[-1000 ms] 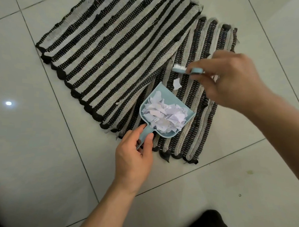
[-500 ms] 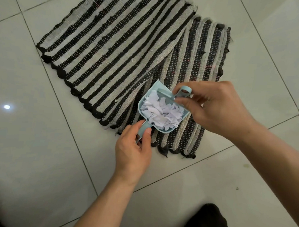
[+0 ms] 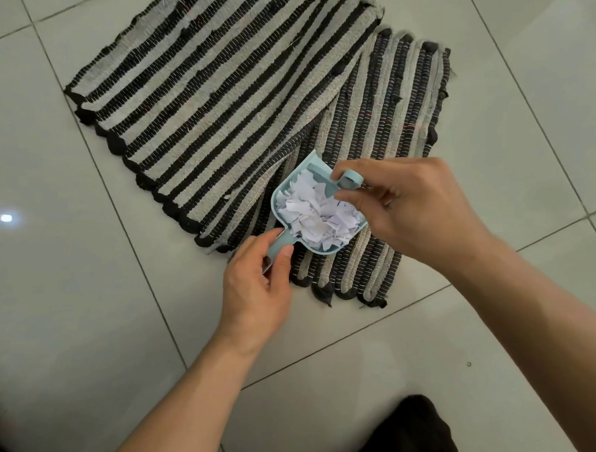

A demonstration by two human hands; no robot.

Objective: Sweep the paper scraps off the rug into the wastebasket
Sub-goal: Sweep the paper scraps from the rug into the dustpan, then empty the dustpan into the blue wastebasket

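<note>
A small pale blue dustpan (image 3: 279, 208) rests on the black and beige striped rug (image 3: 227, 86), near the rug's front edge. White paper scraps (image 3: 319, 213) fill the pan. My left hand (image 3: 256, 285) pinches the dustpan's handle. My right hand (image 3: 406, 210) grips the handle of a small pale blue brush (image 3: 350, 180), whose head lies across the pan's open end, over the scraps. No wastebasket is in view.
The rug is folded over itself, lying on grey floor tiles (image 3: 65, 284) that surround it on all sides. A dark shape, perhaps my knee (image 3: 410, 435), sits at the bottom edge. A light reflection (image 3: 6, 218) glints on the left tile.
My right hand has brought the brush down from above the rug to the dustpan's mouth. The loose scrap that lay in front of the pan no longer shows on the rug. The left hand stays on the handle.
</note>
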